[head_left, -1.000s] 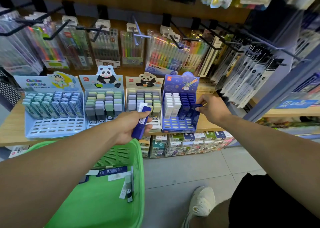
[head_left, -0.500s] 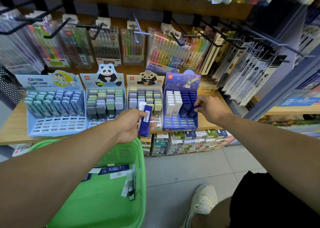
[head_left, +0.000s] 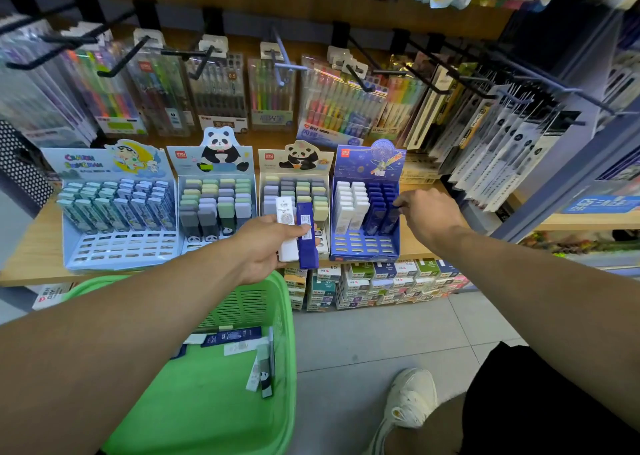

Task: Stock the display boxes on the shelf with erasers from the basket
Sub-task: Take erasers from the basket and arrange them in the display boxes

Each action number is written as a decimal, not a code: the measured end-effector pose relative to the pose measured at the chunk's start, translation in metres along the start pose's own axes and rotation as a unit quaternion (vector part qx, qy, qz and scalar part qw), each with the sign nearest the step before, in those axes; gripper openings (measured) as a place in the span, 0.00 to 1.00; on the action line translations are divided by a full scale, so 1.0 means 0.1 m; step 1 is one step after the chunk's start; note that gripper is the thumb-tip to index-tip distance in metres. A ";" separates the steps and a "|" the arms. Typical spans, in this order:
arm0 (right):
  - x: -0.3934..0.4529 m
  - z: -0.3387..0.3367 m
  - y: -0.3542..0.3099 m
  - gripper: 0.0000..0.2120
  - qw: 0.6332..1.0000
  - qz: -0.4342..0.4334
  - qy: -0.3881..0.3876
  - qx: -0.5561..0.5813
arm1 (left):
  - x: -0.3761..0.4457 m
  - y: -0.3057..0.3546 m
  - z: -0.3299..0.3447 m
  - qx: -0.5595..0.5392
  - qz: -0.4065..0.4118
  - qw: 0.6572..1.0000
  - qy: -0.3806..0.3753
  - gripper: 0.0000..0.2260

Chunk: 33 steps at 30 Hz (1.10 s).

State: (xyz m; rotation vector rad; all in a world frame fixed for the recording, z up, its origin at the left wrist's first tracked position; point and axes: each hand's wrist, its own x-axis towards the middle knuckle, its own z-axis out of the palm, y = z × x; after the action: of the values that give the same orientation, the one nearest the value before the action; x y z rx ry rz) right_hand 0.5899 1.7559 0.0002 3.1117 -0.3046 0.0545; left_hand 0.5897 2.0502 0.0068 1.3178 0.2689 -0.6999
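Since a second ago my right hand [head_left: 424, 212] pushes a blue eraser [head_left: 391, 217] into the blue display box [head_left: 363, 250], fingers pinching it; left hand [head_left: 266, 243] grips two more erasers [head_left: 298, 233]; next, seat it.

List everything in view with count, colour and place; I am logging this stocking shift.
Cardboard display boxes of erasers: four on the wooden shelf; pale blue cartoon box, two panda boxes, dark blue space box.
Green plastic basket: one, below the shelf, holding a few loose erasers.
Hanging pen packs: many, multicoloured, on hooks above.
Small stacked boxes: many, under the shelf.
White shoe: one, on the tiled floor.
Left hand: grip on one white stick eraser and one dark blue stick eraser.
Right hand: fingers at a dark blue eraser in the space box.
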 end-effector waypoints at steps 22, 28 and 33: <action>-0.49 -0.20 -1.02 0.09 0.882 -0.393 0.110 0.235 | 0.02 0.10 -0.02 -0.081 -0.012 0.996 0.023 0.11; -0.24 -0.31 -0.82 0.08 0.933 -0.155 0.050 0.322 | -0.01 0.10 -0.09 -0.054 -0.039 0.997 0.040 0.13; -0.07 -0.18 -0.40 0.05 0.967 -0.064 0.023 0.245 | -0.01 0.11 -0.09 0.000 -0.043 0.999 0.012 0.27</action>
State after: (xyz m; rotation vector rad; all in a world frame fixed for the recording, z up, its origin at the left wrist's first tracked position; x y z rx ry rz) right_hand 0.5899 1.7965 0.0173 3.6048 -0.0966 0.2331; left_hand 0.5973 2.0600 0.0136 1.3213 0.3460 -0.7577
